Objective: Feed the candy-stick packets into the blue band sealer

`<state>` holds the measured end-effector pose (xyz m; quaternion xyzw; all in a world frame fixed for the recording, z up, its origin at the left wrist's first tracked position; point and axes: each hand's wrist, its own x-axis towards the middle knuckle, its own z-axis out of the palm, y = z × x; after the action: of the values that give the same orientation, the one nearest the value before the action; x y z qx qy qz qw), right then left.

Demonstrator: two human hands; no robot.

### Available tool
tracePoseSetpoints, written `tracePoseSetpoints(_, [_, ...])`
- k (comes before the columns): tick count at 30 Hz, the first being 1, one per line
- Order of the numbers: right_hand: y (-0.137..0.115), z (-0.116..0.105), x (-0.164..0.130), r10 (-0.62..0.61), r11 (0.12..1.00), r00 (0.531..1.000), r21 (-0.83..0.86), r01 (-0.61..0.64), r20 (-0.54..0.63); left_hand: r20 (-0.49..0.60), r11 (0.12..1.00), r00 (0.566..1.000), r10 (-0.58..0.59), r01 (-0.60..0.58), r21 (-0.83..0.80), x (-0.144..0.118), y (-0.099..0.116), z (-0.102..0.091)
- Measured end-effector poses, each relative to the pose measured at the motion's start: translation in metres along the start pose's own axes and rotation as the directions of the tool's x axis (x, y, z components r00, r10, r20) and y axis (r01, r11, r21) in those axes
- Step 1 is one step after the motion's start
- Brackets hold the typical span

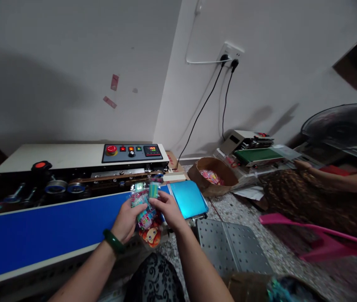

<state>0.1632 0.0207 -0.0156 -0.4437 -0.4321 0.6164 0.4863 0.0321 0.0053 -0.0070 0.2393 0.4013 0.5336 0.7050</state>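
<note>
Both my hands hold a small clear packet of colourful items (145, 216) just in front of the blue conveyor belt (46, 228) of a band sealing machine (80, 167). My left hand (127, 219), with a green bangle on the wrist, grips the packet's left side. My right hand (168, 209) pinches its top right edge, near a small teal piece (153, 189). The machine's control panel (132, 152) with a red button and lit display sits behind the belt.
A shiny blue tray (188, 198) ends the belt, with a perforated metal plate (231, 247) below it. A brown bowl (205, 178) holding packets stands on the floor. Another person's arm (338, 178) reaches near a second sealer (254, 149). A pink stool (316, 239) and a fan (345, 126) stand right.
</note>
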Motion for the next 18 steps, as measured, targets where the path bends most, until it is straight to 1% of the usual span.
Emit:
tracePoseSetpoints(2, [0.004,0.003,-0.004,-0.038,0.998,0.997,0.038,0.041,-0.069,-0.005,1.000,1.000,-0.003,0.003,0.014,0.000,-0.003,0.000])
tracePoseSetpoints(4, [0.007,-0.002,-0.002,-0.070,0.993,0.985,0.084,0.084,-0.158,-0.015,1.000,1.000,0.006,-0.005,0.022,0.000,-0.006,0.000])
tracePoseSetpoints(7, [0.008,-0.015,0.003,-0.045,0.988,0.970,0.132,0.079,-0.240,-0.023,0.999,1.000,0.020,-0.019,0.025,0.001,-0.006,0.000])
tracePoseSetpoints(8, [0.008,-0.018,0.003,-0.030,0.988,0.970,0.140,0.065,-0.241,-0.027,1.000,0.999,0.020,-0.019,0.025,0.002,-0.005,-0.001])
tracePoseSetpoints(10, [0.005,-0.021,0.003,-0.028,0.988,0.979,0.145,0.058,-0.204,-0.026,1.000,1.000,0.014,-0.013,0.021,0.001,-0.003,-0.001])
tracePoseSetpoints(12, [0.000,-0.018,0.000,-0.064,0.987,0.984,0.133,0.087,-0.164,-0.019,1.000,1.000,0.008,-0.008,0.021,0.000,0.000,0.000])
tracePoseSetpoints(13, [-0.002,-0.016,-0.002,-0.096,0.986,0.982,0.117,0.115,-0.162,-0.013,1.000,1.000,0.006,-0.006,0.025,0.000,0.001,0.000])
tracePoseSetpoints(18, [-0.021,-0.006,-0.007,-0.257,0.961,0.932,0.036,0.275,-0.255,0.015,0.997,1.000,0.006,-0.008,0.083,0.001,-0.001,-0.002])
